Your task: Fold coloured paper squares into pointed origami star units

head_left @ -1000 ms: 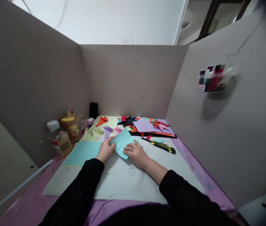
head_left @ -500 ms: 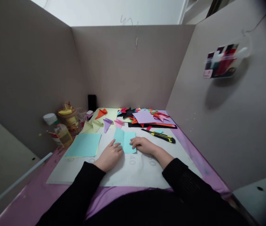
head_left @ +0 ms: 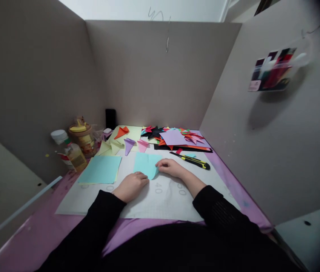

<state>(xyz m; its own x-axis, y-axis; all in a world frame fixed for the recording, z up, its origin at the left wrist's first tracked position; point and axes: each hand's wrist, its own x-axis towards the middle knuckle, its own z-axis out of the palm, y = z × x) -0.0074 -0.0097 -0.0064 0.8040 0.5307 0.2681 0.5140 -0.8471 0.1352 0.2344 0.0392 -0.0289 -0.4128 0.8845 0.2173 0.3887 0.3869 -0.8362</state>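
Note:
A light blue sheet of paper (head_left: 144, 163) lies on the white gridded cutting mat (head_left: 160, 206), its near right corner folded. My left hand (head_left: 131, 186) rests with its fingertips on the sheet's near edge. My right hand (head_left: 171, 167) pinches the sheet's right edge by the fold. Both sleeves are black.
A stack of light blue and yellow sheets (head_left: 101, 169) lies left of the hands. A yellow and black utility knife (head_left: 191, 160) lies to the right. Coloured folded papers (head_left: 174, 138) are piled at the back. Bottles and a jar (head_left: 76, 145) stand at the left wall. Cardboard walls enclose the desk.
The blue sheet was lifted between both hands a second ago and now lies flat on the mat. My right hand has shifted to its right edge. The camera has tilted down.

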